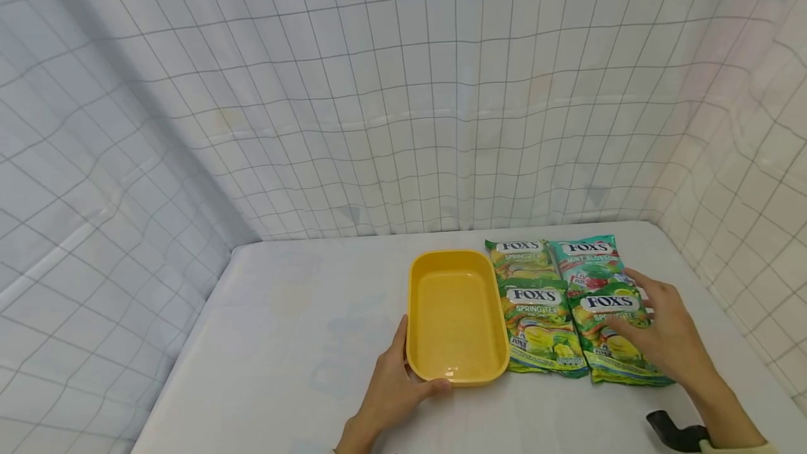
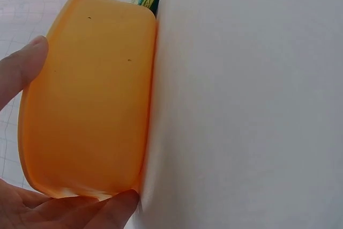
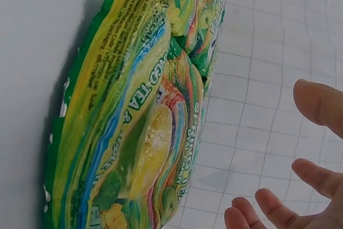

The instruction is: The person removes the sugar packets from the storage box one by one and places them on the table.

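Observation:
A yellow plastic basin [image 1: 457, 328] stands on the white table. My left hand [image 1: 394, 384] holds its near left corner, thumb along the near rim and fingers against the left side. In the left wrist view the thumb [image 2: 36, 57] touches the rim. Right of the basin lie candy bags in two columns: a green Spring Tea bag [image 1: 543, 328], another behind it [image 1: 523, 258], a teal Mint Blossom bag [image 1: 589, 261] and a near right Spring Tea bag [image 1: 614, 342]. Over that last bag hovers my right hand [image 1: 665, 331], fingers spread apart from it in the right wrist view.
White cloth walls with a grid of lines [image 1: 403, 125] rise behind the table and at both sides. A black curved object [image 1: 677, 433] sits at my right wrist. The white tabletop [image 1: 296, 342] stretches left of the basin.

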### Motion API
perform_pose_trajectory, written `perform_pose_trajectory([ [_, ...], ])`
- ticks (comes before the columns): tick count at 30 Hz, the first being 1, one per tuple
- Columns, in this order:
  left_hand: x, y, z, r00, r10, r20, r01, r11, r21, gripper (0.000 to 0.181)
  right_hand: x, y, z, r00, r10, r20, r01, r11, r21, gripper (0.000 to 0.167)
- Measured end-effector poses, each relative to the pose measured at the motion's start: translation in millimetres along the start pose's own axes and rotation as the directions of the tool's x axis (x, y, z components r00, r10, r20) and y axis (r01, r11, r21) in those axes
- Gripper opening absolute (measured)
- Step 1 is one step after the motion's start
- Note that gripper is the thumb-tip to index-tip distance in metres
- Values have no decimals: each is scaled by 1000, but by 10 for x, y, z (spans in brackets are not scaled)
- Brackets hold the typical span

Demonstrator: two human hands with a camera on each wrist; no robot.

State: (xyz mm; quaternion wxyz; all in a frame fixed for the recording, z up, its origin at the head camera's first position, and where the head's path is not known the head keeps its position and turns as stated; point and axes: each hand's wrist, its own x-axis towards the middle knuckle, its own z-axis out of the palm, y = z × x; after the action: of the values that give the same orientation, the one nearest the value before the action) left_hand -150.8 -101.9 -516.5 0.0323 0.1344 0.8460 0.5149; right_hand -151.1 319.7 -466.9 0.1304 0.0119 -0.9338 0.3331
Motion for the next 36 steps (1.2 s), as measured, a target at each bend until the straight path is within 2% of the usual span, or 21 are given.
perform_pose_trajectory([
  [9, 14, 0, 18, 1000, 8, -12, -8, 1000, 14, 128, 17, -121, 37, 997, -74, -6, 74, 996, 46, 89],
  [15, 7, 16, 33, 1000, 12, -23, -11, 1000, 27, 128, 23, -220, 85, 996, -83, 14, 82, 995, 64, 88],
  [19, -6, 49, 29, 1000, 3, -6, -3, 999, 42, 130, 31, -278, 121, 995, -95, 15, 93, 992, 85, 83],
  [23, -11, 86, -5, 1000, -9, 12, 9, 999, 37, 129, 39, -326, 175, 994, -110, -2, 110, 989, 100, 79],
  [27, -3, 102, -54, 1000, -26, 0, 26, 998, 62, 120, 48, -383, 230, 991, -130, -20, 132, 985, 108, 78],
  [36, 32, 132, -189, 999, 30, -35, -29, 999, 34, 103, 48, -543, 356, 984, -170, -49, 176, 972, 153, 72],
])
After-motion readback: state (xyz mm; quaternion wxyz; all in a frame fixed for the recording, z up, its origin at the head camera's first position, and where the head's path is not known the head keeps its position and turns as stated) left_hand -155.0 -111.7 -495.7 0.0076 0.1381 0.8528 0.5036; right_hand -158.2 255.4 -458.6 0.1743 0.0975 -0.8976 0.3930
